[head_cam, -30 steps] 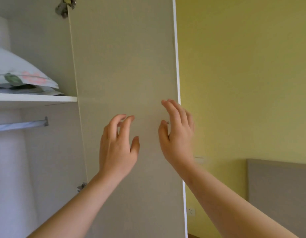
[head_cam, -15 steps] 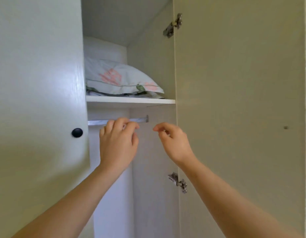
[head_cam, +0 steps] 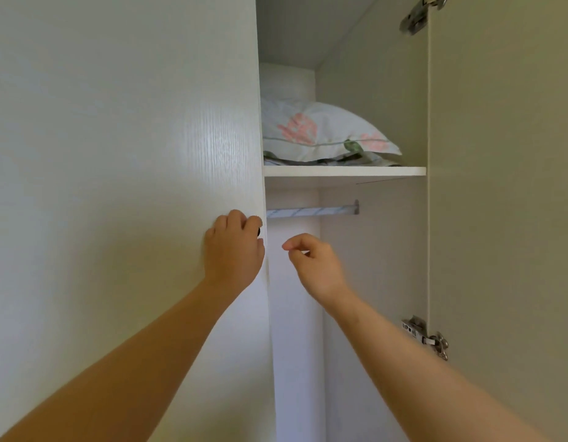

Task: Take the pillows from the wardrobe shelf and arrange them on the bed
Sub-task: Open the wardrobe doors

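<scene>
A white pillow (head_cam: 324, 132) with pink flowers and green leaves lies on the wardrobe shelf (head_cam: 343, 171), on top of more folded floral fabric. Its left part is hidden behind the left wardrobe door (head_cam: 126, 154), which stands across that side. My left hand (head_cam: 233, 250) is curled around the black knob at that door's right edge. My right hand (head_cam: 314, 266) hovers in the open gap below the shelf, fingers loosely curled, holding nothing. The bed is out of sight.
The right wardrobe door (head_cam: 506, 186) stands open, with metal hinges at top and bottom. A hanging rail (head_cam: 311, 212) runs under the shelf. The compartment below the rail shows only white walls.
The view has swung left onto the wardrobe opening. My left hand moved from in front of the rail to the left door's knob and closed on it. My right hand stayed low in the gap.
</scene>
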A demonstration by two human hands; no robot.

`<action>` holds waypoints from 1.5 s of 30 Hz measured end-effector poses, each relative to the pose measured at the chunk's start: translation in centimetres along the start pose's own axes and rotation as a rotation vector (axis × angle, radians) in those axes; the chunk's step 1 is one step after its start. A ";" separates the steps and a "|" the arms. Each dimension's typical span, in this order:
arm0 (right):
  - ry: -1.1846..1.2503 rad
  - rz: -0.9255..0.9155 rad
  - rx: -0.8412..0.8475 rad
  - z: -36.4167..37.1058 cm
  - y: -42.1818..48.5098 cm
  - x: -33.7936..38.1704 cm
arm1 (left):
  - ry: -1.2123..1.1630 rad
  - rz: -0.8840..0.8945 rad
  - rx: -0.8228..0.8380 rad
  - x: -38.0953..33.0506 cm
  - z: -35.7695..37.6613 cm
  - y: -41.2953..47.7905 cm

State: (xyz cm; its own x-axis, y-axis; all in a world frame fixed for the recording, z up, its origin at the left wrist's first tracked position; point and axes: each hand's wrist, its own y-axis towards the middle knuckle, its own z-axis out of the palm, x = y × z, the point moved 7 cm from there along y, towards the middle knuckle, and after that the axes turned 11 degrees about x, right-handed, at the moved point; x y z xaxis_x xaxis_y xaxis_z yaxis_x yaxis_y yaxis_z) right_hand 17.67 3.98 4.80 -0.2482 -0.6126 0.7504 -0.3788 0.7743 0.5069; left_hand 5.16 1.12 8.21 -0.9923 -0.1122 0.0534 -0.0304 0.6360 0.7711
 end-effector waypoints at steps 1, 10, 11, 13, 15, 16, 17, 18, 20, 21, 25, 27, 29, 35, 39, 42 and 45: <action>0.011 0.002 -0.002 0.1 0.1 -0.2 | -0.024 -0.030 0.004 0.0 0.2 0.4; 0.227 -0.018 -0.119 -1.2 -1.1 -1.6 | -0.134 -0.071 -0.138 -0.8 -0.7 -0.5; 0.256 -0.028 -0.115 -1.4 -1.3 -1.5 | -0.177 -0.057 -0.154 -0.9 -1.3 -0.9; 0.292 -0.044 -0.088 -1.4 -1.8 -1.2 | -0.233 -0.018 -0.164 -1.3 -2.4 -2.1; 0.309 -0.062 -0.053 -1.0 -2.4 -0.6 | -0.260 0.006 -0.171 -1.8 -3.9 -3.7; 0.311 -0.079 -0.042 -0.7 -2.7 -0.1 | -0.273 0.017 -0.173 -1.9 -4.8 -4.4; 0.311 -0.105 -0.033 -0.5 -3.1 0.5 | -0.285 0.033 -0.180 -2.0 -5.7 -5.3; 0.315 -0.134 -0.021 -0.2 -3.6 1.3 | -0.299 0.042 -0.181 -2.1 -6.6 -6.0; 0.349 -0.194 0.028 0.6 -4.7 3.0 | -0.367 0.039 -0.150 -1.9 -8.3 -7.3; 0.380 -0.219 0.059 0.9 -5.3 3.9 | -0.406 0.031 -0.127 -1.8 -9.1 -7.8; 0.546 -0.272 0.123 1.6 -8.0 6.4 | -0.495 0.010 -0.077 -1.4 -12.0 -10.5; 0.624 -0.308 0.176 1.8 -9.4 7.5 | -0.510 0.021 -0.076 -1.1 -13.8 -12.2; 0.685 -0.355 0.239 2.3 -10.7 8.6 | -0.517 0.014 -0.111 -0.5 -15.9 -13.8; 0.869 -0.453 0.303 4.6 -13.2 12.3 | -0.621 -0.084 -0.184 1.7 -20.8 -17.1; 0.947 -0.541 0.408 6.8 -15.2 15.4 | -0.679 -0.137 -0.253 3.4 -23.9 -19.7; 0.908 -0.622 0.503 8.9 -16.9 18.0 | -0.699 -0.208 -0.333 5.4 -26.6 -21.6; 0.796 -0.735 0.554 11.6 -18.4 21.0 | -0.693 -0.269 -0.425 7.3 -29.5 -23.7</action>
State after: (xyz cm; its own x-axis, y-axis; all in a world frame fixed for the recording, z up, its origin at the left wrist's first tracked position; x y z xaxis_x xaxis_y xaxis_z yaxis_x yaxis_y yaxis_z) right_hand 9.10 -24.99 6.28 0.7285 -0.4572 0.5101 -0.5770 -0.0082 0.8167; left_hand 2.18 -37.32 9.05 -0.8115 0.3622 -0.4587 -0.3648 0.2992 0.8817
